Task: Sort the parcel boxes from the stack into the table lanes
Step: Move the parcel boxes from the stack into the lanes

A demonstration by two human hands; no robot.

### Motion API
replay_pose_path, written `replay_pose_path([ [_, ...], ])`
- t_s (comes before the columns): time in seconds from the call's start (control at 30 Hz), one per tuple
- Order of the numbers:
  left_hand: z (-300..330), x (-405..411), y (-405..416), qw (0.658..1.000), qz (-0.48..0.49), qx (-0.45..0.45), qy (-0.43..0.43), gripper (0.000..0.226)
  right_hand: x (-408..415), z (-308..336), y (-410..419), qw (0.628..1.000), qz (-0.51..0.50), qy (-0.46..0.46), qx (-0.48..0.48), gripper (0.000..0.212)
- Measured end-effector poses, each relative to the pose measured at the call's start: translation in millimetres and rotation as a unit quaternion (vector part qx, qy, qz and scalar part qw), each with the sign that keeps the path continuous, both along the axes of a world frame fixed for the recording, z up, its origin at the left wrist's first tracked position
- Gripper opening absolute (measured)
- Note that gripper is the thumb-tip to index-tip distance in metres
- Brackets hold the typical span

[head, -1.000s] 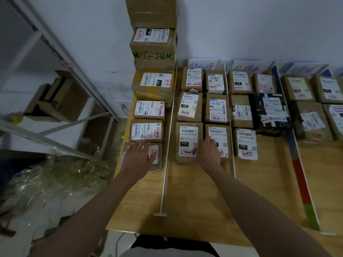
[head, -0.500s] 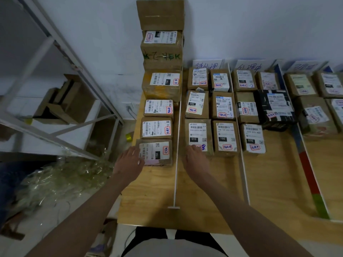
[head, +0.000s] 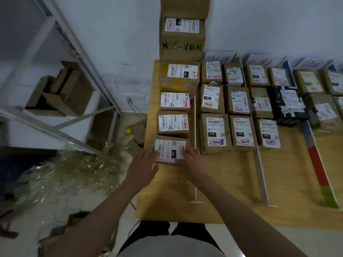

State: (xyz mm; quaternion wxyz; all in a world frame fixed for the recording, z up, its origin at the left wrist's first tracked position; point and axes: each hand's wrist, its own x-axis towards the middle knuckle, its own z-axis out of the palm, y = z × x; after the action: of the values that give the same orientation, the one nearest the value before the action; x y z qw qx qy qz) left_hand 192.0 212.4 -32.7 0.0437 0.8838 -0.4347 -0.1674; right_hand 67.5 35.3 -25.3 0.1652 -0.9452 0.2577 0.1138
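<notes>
- In the head view we see the wooden table [head: 167, 201] and we take the nearest parcel box [head: 169, 149], the one whose label reads 15H, as our landmark.
- Our left hand [head: 143, 166] lies at the left side of this box, the fingers quite straight and touching its near left corner and the label edge; they do not close round it.
- Our right hand [head: 192, 158] is at the right side of the same box, the fingers bent a little against its near right corner. We cannot tell if they really hold it.
- The landmark box lies flat at the near end of the leftmost lane, close to the left edge of the table.
- Behind it, in the same lane, there are two smaller parcels [head: 173, 123] one after another, then a bigger carton [head: 179, 76], and then the tall stack [head: 182, 34] against the wall.
- Just to the right of the landmark stands a thin white divider [head: 195, 145].
- Beyond the divider, to the right, the next lane holds boxes in rows; the nearest one is marked 010 [head: 215, 132], and beside it is one marked 150 [head: 242, 132].
- To the left of the landmark, off the table, there is a metal shelf frame [head: 83, 75] and crumpled clear plastic [head: 70, 173] on the floor.
</notes>
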Motion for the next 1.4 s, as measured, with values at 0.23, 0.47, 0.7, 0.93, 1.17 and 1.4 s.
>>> replay_pose_path([
  [0.23,-0.4,-6.8,17.4,0.958,0.209,-0.177,0.084,0.064,-10.5,2.4,65.6,0.998,-0.020,0.059,-0.005,0.051],
  [0.47,-13.7,-25.8,19.6,0.800,0.463,-0.191,0.331,0.060,-12.3,12.3,111.8,0.998,-0.022,0.053,0.039,0.042],
  [0.7,-16.7,-9.7,21.7,0.816,0.406,-0.166,0.376,0.051,-16.1,14.3,96.8,0.987,-0.116,-0.027,0.111,0.028],
  [0.93,-13.5,3.7,36.7,0.852,0.325,-0.152,0.381,0.052,-7.1,-0.3,76.2,0.934,-0.236,0.046,0.266,0.064],
  [1.17,-12.0,3.6,37.6,0.867,0.311,-0.118,0.371,0.042,3.7,6.4,89.2,0.885,-0.263,0.028,0.383,0.037],
  [1.4,23.4,20.6,24.7,0.884,0.265,-0.113,0.368,0.032,5.4,50.4,70.9,0.897,-0.263,-0.007,0.355,0.038],
])
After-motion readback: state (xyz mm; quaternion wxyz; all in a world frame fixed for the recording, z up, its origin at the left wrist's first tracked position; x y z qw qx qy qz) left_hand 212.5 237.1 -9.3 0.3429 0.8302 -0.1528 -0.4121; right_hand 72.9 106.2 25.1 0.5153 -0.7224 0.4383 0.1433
